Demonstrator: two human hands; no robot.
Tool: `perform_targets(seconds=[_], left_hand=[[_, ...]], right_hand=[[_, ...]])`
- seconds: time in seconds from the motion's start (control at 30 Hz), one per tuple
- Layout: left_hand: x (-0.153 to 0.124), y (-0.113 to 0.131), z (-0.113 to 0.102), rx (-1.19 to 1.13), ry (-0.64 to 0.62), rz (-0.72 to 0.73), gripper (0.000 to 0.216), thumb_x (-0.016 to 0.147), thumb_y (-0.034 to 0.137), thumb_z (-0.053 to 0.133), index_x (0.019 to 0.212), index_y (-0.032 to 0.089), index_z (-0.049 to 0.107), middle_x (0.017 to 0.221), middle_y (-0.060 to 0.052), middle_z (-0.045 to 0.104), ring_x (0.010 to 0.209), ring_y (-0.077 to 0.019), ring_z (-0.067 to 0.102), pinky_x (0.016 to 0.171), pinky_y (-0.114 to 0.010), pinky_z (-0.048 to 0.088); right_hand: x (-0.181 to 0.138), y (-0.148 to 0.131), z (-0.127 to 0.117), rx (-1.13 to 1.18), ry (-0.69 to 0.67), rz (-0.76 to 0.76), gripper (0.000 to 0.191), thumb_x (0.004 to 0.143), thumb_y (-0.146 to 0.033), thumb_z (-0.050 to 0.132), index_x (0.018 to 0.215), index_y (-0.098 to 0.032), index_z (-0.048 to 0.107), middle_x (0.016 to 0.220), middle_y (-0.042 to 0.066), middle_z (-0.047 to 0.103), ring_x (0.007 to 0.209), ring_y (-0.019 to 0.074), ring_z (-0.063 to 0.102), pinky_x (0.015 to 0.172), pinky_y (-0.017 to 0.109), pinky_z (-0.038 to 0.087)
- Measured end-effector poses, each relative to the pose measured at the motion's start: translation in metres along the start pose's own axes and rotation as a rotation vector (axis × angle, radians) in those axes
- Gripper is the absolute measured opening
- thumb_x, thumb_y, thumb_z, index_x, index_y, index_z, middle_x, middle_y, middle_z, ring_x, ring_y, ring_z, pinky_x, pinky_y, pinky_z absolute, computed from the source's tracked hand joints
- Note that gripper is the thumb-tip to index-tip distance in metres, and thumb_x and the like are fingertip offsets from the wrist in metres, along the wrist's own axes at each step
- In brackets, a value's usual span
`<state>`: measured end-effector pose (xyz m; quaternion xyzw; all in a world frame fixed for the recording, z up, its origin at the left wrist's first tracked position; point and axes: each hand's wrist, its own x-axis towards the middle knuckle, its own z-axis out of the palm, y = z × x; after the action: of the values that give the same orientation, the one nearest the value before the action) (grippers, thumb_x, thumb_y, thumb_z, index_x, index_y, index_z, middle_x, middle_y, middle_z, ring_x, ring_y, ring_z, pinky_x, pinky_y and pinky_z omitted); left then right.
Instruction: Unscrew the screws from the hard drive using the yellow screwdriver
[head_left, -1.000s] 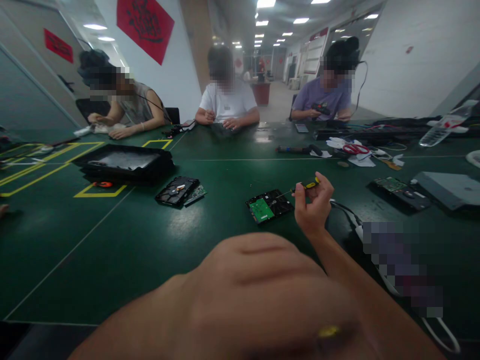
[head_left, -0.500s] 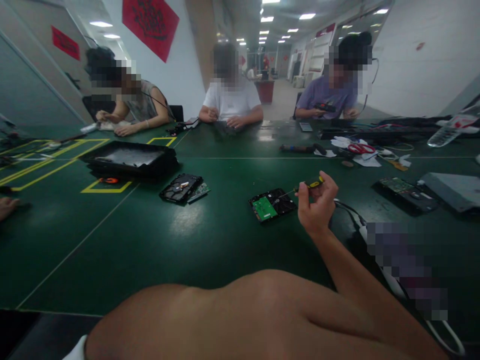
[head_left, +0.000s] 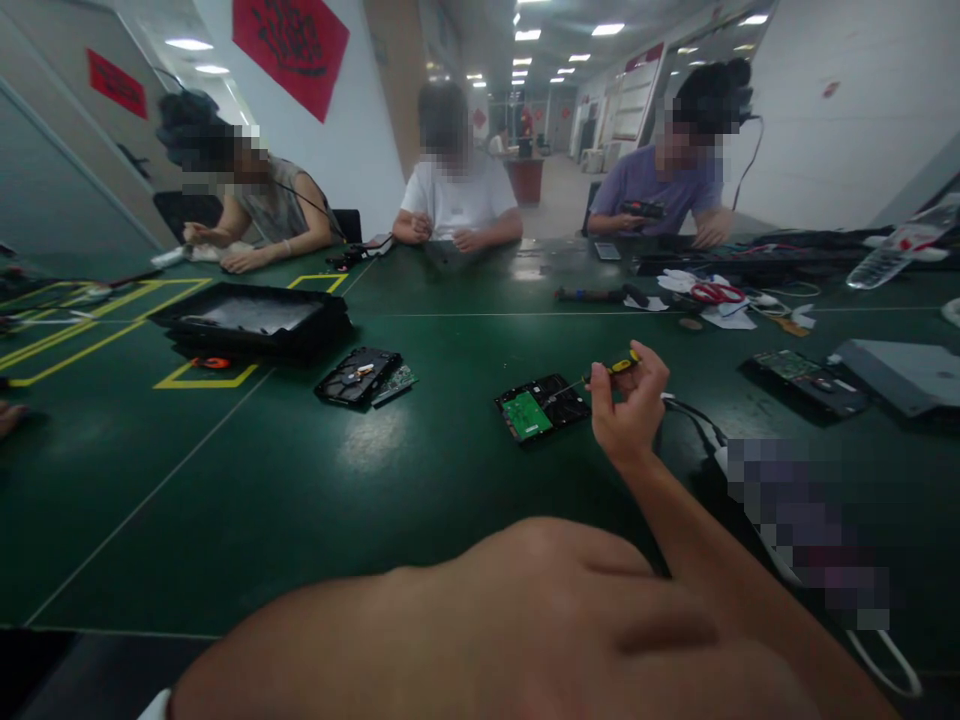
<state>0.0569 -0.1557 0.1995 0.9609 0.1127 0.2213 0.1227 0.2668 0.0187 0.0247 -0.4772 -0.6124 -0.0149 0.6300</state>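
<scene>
**Holding a small screwdriver over an upturned hard drive**

Pinching a yellow-and-black screwdriver (head_left: 615, 368) between thumb and fingertips, the right hand (head_left: 626, 410) is closed around the handle and raised just above the green table (head_left: 315, 480), near its middle. The thin shaft slants down and to the left, its tip reaching the hard drive (head_left: 541, 406), which lies flat with its green circuit board facing up, just left of the hand. Whether the tip actually touches the drive is too small to tell.

The left hand cannot be made out: a large blurred stretch of bare skin, very close to the camera, fills the bottom of the view, and how far the fingers are open cannot be told.

Further left on the table lies a second hard drive (head_left: 357, 376) with a loose circuit board beside it, and behind that a black tray (head_left: 251, 322) by yellow floor-style markings. Toward the right edge sit another bare board (head_left: 806, 380) and a grey flat case (head_left: 904, 372). Red-handled scissors (head_left: 714, 293) rest among white scraps toward the far side, and a plastic bottle (head_left: 896, 248) lies at the far right corner. A white cable (head_left: 885, 660) runs along the near right edge.

Three other people sit along the far edge, their hands busy with their own work.
</scene>
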Motion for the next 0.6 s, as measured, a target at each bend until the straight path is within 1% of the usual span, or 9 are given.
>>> perform_targets(seconds=[0.03,0.07,0.13,0.2,0.3,0.37,0.43,0.5,0.6], left_hand=[[0.005,-0.014,0.007,-0.018,0.058,0.060,0.014,0.108,0.024,0.058,0.115,0.024,0.069,0.113,0.001,0.076,0.092,-0.0113,0.071,0.089,-0.021,0.059],[0.007,-0.032,0.015,0.015,0.113,0.032,0.018,0.108,0.024,0.052,0.112,0.023,0.069,0.114,-0.002,0.076,0.095,-0.0151,0.072,0.090,-0.028,0.060],[0.000,-0.077,0.037,0.058,0.200,-0.162,0.023,0.105,0.020,0.048,0.120,0.021,0.065,0.123,-0.008,0.072,0.110,-0.0210,0.070,0.099,-0.036,0.059],[-0.019,-0.125,0.061,0.111,0.295,-0.399,0.033,0.102,0.028,0.057,0.134,0.019,0.060,0.134,-0.013,0.067,0.126,-0.0274,0.064,0.110,-0.045,0.054],[-0.052,-0.179,0.094,0.155,0.275,-0.657,0.077,0.091,0.050,0.074,0.155,0.018,0.044,0.155,-0.020,0.050,0.147,-0.0378,0.047,0.121,-0.057,0.043],[-0.067,-0.196,0.110,0.135,0.199,-0.710,0.098,0.085,0.057,0.079,0.162,0.018,0.033,0.165,-0.022,0.036,0.154,-0.0421,0.036,0.124,-0.061,0.037],[-0.074,-0.202,0.117,0.119,0.139,-0.699,0.106,0.082,0.058,0.081,0.166,0.020,0.027,0.170,-0.022,0.029,0.157,-0.0430,0.031,0.127,-0.062,0.032],[-0.073,-0.203,0.119,0.101,0.136,-0.691,0.105,0.083,0.054,0.080,0.166,0.021,0.025,0.170,-0.021,0.028,0.157,-0.0415,0.033,0.126,-0.060,0.034],[-0.066,-0.202,0.118,0.121,0.147,-0.690,0.100,0.082,0.047,0.080,0.164,0.019,0.030,0.166,-0.022,0.034,0.152,-0.0409,0.041,0.123,-0.057,0.040]], right_hand=[[0.000,0.000,0.000,-0.008,-0.002,0.008,0.056,0.101,-0.045,0.065,0.147,-0.021,0.043,0.117,0.011,0.067,0.073,0.0195,0.072,0.070,0.039,0.064],[0.001,-0.001,-0.001,-0.016,-0.005,0.018,0.056,0.101,-0.046,0.065,0.147,-0.022,0.043,0.115,0.011,0.067,0.073,0.0199,0.072,0.070,0.039,0.064],[0.002,-0.002,-0.002,-0.023,-0.020,0.035,0.057,0.101,-0.047,0.065,0.146,-0.022,0.042,0.114,0.011,0.068,0.074,0.0210,0.072,0.070,0.040,0.064],[0.002,-0.003,-0.002,-0.021,-0.040,0.044,0.057,0.101,-0.048,0.064,0.147,-0.023,0.042,0.115,0.012,0.068,0.076,0.0222,0.073,0.070,0.042,0.064],[0.002,-0.005,-0.003,-0.018,-0.067,0.040,0.057,0.101,-0.049,0.063,0.147,-0.023,0.041,0.113,0.011,0.068,0.076,0.0225,0.072,0.070,0.042,0.064],[0.002,-0.005,-0.003,-0.024,-0.065,0.037,0.056,0.102,-0.048,0.062,0.147,-0.023,0.041,0.111,0.010,0.068,0.075,0.0221,0.072,0.070,0.042,0.064],[0.002,-0.006,-0.002,-0.032,-0.059,0.035,0.056,0.102,-0.049,0.062,0.147,-0.023,0.041,0.116,0.012,0.068,0.076,0.0218,0.072,0.071,0.042,0.064],[0.002,-0.006,-0.002,-0.033,-0.060,0.033,0.056,0.102,-0.049,0.062,0.147,-0.023,0.042,0.121,0.013,0.067,0.077,0.0214,0.072,0.072,0.042,0.064],[0.001,-0.005,-0.001,-0.023,-0.060,0.030,0.057,0.102,-0.048,0.063,0.148,-0.023,0.042,0.120,0.012,0.068,0.076,0.0211,0.073,0.072,0.042,0.064]])
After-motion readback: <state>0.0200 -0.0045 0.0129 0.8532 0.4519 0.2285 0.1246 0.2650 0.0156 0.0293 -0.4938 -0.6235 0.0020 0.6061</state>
